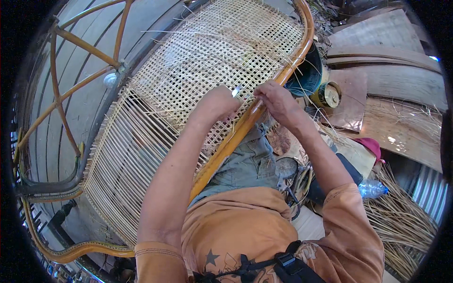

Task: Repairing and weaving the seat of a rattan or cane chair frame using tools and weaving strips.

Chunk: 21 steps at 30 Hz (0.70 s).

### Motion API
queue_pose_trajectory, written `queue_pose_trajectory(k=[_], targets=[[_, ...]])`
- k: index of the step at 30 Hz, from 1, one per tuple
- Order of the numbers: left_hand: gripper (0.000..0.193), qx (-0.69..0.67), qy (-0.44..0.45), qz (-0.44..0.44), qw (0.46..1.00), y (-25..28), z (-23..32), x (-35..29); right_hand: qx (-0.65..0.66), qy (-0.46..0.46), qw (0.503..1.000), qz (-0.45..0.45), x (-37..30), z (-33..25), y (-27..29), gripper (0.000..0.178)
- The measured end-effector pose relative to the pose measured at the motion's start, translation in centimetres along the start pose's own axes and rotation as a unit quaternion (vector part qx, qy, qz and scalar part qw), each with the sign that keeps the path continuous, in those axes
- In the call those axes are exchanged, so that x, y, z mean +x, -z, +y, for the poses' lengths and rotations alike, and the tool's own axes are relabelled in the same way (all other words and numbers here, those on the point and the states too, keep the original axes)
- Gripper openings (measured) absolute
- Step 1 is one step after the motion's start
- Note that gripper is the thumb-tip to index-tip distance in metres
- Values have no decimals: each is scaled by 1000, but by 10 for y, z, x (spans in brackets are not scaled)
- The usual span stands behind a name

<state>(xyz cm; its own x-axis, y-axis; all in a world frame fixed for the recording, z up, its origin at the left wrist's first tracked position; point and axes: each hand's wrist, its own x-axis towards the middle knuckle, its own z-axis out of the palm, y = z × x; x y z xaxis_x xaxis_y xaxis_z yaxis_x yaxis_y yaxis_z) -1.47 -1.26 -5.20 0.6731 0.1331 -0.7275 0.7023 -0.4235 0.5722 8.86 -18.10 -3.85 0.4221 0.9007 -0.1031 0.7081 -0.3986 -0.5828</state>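
Pale woven cane webbing (pixel 212 52) fills the far part of a curved frame, with long parallel cane strands (pixel 134 146) strung across the near left. A glossy orange-brown rattan rail (pixel 226 144) borders it on the right and passes over my lap. My left hand (pixel 218 104) is closed low over the webbing; a small bright glint shows at its fingers, and what it grips is hidden. Just to the right, above the rail, my right hand (pixel 278 101) pinches what looks like a thin cane strand (pixel 246 90) running between the two hands. Loose strand ends stick up from the weave.
A second rattan frame section (pixel 57 101) rises at left. On the right are a dark bucket (pixel 309 70), an open tin can (pixel 329 95), plywood sheets (pixel 396 80), a clear plastic bottle (pixel 372 189) and a bundle of cane strips (pixel 401 221).
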Motion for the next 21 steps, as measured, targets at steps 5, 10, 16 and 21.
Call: queue_pose_trajectory(k=[5, 10, 16, 21], targets=[[35, 17, -20, 43, 999, 4, 12, -6, -17, -24, 1000, 2, 2, -4, 4, 10], [29, 56, 6, 40, 998, -9, 14, 7, -61, -9, 997, -37, 6, -3, 4, 10], [26, 54, 15, 62, 997, -10, 18, 9, -77, -21, 994, -69, 11, 1, 1, 8], [24, 47, 51, 44, 997, -6, 23, 13, -111, 33, 986, -121, 19, -11, 12, 9]])
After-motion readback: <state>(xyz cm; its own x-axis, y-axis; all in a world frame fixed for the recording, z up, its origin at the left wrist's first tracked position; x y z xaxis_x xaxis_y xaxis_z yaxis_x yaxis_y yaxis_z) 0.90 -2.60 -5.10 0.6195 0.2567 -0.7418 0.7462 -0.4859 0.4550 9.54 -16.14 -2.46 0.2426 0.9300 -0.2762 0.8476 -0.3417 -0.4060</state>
